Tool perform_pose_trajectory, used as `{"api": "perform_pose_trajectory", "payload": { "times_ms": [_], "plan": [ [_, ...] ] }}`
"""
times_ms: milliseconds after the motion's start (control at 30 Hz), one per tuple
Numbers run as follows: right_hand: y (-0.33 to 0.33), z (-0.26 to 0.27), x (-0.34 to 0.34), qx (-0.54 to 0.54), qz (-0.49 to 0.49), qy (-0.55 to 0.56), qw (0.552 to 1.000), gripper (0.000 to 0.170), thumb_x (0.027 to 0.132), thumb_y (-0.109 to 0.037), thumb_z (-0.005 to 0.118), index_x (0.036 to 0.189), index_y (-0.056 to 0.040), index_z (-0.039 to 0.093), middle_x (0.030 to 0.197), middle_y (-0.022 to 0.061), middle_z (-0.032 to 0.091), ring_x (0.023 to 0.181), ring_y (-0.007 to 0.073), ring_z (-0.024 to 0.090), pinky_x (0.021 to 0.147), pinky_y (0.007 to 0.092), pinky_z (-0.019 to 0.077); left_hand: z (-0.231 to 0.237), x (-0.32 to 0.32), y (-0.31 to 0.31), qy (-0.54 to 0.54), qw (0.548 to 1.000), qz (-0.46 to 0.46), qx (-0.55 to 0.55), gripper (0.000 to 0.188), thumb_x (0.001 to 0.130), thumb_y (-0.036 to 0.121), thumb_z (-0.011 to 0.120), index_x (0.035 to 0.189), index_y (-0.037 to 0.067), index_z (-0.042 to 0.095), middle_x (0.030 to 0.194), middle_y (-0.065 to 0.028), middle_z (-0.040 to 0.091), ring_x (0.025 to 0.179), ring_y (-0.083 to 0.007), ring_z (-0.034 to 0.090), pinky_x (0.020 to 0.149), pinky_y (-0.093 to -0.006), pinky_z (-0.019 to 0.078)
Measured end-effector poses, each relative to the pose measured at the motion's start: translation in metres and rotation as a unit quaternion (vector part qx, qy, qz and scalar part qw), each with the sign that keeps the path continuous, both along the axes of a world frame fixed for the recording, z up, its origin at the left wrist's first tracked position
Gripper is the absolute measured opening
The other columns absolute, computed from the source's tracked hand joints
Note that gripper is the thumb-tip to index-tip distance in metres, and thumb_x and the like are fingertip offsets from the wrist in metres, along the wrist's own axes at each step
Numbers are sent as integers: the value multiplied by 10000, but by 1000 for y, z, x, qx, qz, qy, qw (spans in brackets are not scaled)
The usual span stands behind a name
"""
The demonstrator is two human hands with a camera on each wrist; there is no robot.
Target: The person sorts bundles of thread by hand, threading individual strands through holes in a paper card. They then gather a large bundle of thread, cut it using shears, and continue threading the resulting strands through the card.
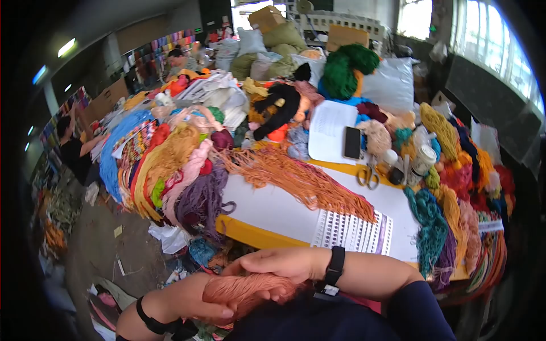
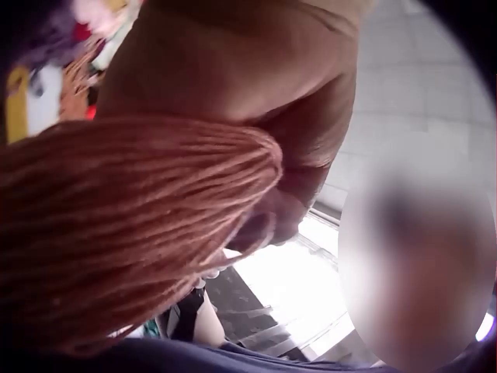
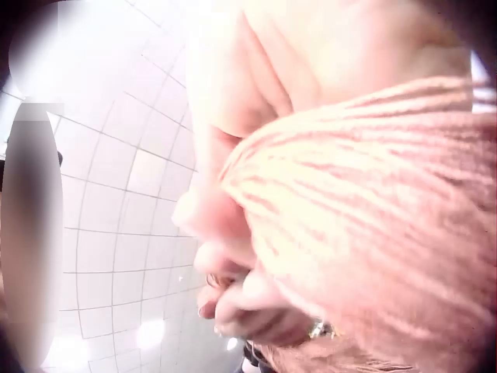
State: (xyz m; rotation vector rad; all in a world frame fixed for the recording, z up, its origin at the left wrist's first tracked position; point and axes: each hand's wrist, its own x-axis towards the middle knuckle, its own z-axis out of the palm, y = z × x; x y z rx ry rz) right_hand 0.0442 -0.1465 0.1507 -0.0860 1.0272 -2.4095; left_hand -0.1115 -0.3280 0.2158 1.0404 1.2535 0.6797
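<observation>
Low in front of my body, a salmon-pink skein of yarn (image 1: 250, 288) is held between both hands. My left hand (image 1: 200, 300) grips its left part, with the thumb lying along the lower side. From the right, my right hand (image 1: 278, 265) comes over the top, its fingers curled round the strands. In the left wrist view the yarn (image 2: 132, 225) bends into a rounded loop end against the palm. The right wrist view shows strands (image 3: 365, 210) fanning out from the grip, with curled fingers (image 3: 256, 303) beside them. Part of each hand is hidden by yarn.
On the table lie loose orange yarn (image 1: 301, 182), a punched sample card (image 1: 352, 232), scissors (image 1: 367, 178), a phone (image 1: 352, 142) and a paper sheet (image 1: 330, 122). Yarn heaps (image 1: 176, 148) pile up at left, teal yarn (image 1: 427, 227) at right. Two people stand at far left.
</observation>
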Motion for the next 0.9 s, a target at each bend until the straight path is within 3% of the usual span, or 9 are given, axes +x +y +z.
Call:
{"api": "perform_pose_trajectory", "payload": {
  "times_ms": [100, 333, 467, 500, 567, 633, 733, 833, 900],
  "plan": [
    [-26, -3, -16, 147, 65, 15, 987, 354, 904, -320, 534, 1096, -28, 594, 651, 72, 575, 469, 122, 512, 408, 258, 413, -6, -17, 4, 385, 864, -3, 325, 187, 724, 145, 727, 849, 57, 619, 719, -65, 636, 663, -194, 640, 583, -292, 473],
    [-50, 71, -7, 360, -44, 297, 883, 443, 959, -343, 494, 1286, -45, 478, 818, 116, 650, 638, 166, 632, 559, 275, 506, -133, -30, 25, 127, 915, 233, 303, 166, 740, 126, 701, 879, 61, 638, 765, -78, 643, 741, -168, 631, 657, -294, 490],
    [-33, 99, -17, 727, -342, 482, 351, 704, 737, -173, 689, 1361, -26, 400, 1173, 181, 553, 1039, 338, 565, 832, 393, 463, -172, -32, 36, 80, 906, 288, 300, 188, 840, 174, 659, 966, 36, 647, 787, -70, 648, 788, -121, 624, 699, -308, 495],
    [-25, 103, -19, 729, -338, 477, 357, 704, 737, -173, 689, 1361, -26, 400, 1173, 181, 553, 1039, 338, 565, 832, 393, 463, -159, -33, 38, 139, 898, 275, 313, 193, 819, 153, 662, 972, 36, 644, 782, -72, 646, 772, -156, 636, 686, -326, 496],
    [-13, 98, -21, 903, -251, 347, 43, 581, 715, -243, 648, 1230, 10, 556, 1132, 212, 609, 1098, 336, 564, 903, 396, 445, -111, -25, 29, 298, 857, 235, 350, 203, 783, 124, 658, 968, 41, 642, 772, -77, 639, 745, -208, 628, 663, -353, 489],
    [-2, 81, -19, 966, -141, 190, 108, 348, 698, -264, 655, 977, -58, 665, 875, 118, 666, 893, 285, 638, 755, 360, 495, -96, -24, 30, 459, 713, 213, 485, 261, 678, 90, 656, 938, 76, 648, 743, -81, 620, 682, -313, 584, 597, -421, 456],
    [4, 72, -17, 949, 25, 134, 286, 160, 704, -305, 656, 649, -155, 670, 576, -22, 626, 592, 227, 645, 552, 317, 500, -71, -22, 27, 528, 661, 190, 498, 280, 665, 111, 679, 943, 96, 649, 743, -59, 626, 680, -270, 597, 589, -400, 455],
    [6, 20, -13, 489, -6, 372, 789, 490, 705, -243, 772, 1128, -42, 629, 1028, 125, 652, 999, 258, 614, 837, 338, 483, -71, -23, 29, 505, 672, 184, 510, 307, 645, 106, 693, 949, 105, 649, 740, -51, 625, 673, -254, 595, 587, -379, 455],
    [-15, 18, -12, 394, -11, 316, 863, 590, 715, -223, 789, 1217, -19, 557, 1114, 135, 612, 1062, 255, 571, 891, 359, 455, -69, -19, 32, 475, 656, 202, 551, 295, 662, 80, 703, 951, 100, 649, 702, -52, 608, 634, -257, 581, 564, -371, 446]
  ]
}}
